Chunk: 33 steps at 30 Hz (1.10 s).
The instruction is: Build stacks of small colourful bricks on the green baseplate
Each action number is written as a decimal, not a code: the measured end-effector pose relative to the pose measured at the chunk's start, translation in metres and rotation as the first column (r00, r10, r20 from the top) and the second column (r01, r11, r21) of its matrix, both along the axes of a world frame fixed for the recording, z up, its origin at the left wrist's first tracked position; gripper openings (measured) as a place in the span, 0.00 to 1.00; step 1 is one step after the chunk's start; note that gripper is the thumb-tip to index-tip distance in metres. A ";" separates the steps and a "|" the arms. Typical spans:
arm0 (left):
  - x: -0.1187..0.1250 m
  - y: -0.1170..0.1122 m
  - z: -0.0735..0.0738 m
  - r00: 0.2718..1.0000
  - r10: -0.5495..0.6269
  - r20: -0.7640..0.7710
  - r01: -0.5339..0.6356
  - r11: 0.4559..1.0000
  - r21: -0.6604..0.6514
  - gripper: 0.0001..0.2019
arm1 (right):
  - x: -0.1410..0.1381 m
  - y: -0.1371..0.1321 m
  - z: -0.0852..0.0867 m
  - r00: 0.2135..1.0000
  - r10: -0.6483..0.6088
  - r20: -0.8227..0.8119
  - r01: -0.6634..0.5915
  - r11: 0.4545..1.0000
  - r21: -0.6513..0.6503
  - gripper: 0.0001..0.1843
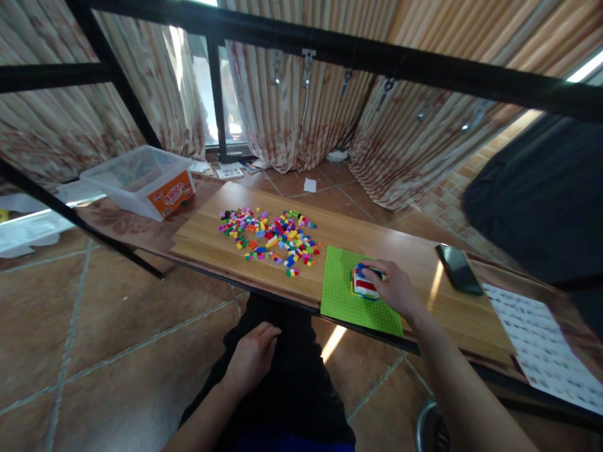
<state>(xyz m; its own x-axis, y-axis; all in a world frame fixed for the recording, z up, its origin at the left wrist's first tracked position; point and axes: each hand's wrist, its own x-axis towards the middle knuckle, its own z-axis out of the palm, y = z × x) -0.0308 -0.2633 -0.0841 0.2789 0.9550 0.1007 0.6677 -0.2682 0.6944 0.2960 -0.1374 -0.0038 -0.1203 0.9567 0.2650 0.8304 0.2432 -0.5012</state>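
My right hand [394,290] is closed around a small built block of red, white and blue bricks [363,282] that stands on a green baseplate [343,295]. The baseplate lies on a wooden board [211,242]. A scatter of several loose coloured bricks [271,237] covers the board to the left of the plate. My left hand [252,355] rests on my lap in black trousers, below the board's front edge, fingers loosely curled and holding nothing.
A black phone [458,269] lies on the board's right part. A printed sheet [541,345] sits at the far right. A clear plastic bin with an orange label [146,181] stands at back left. Black frame bars [330,47] cross overhead; curtains hang behind.
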 end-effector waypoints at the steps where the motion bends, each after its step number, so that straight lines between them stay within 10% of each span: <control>1: 0.000 0.000 0.000 1.000 -0.001 0.002 0.001 1.000 0.002 0.12 | 0.001 0.000 -0.001 1.000 0.003 -0.012 -0.003 1.000 -0.001 0.16; 17: 0.003 -0.001 0.000 0.997 -0.041 -0.065 0.038 0.999 -0.035 0.12 | 0.005 0.004 -0.004 0.987 -0.049 -0.151 0.018 0.980 -0.197 0.19; 27: -0.001 -0.011 -0.002 0.997 -0.040 -0.066 0.039 0.999 -0.023 0.12 | 0.000 -0.006 -0.008 0.957 -0.099 -0.272 0.070 0.991 -0.115 0.24; 33: -0.002 -0.013 0.000 0.997 -0.040 -0.064 0.037 0.998 -0.054 0.13 | -0.011 -0.031 0.009 0.881 -0.304 -0.363 0.374 0.917 0.141 0.24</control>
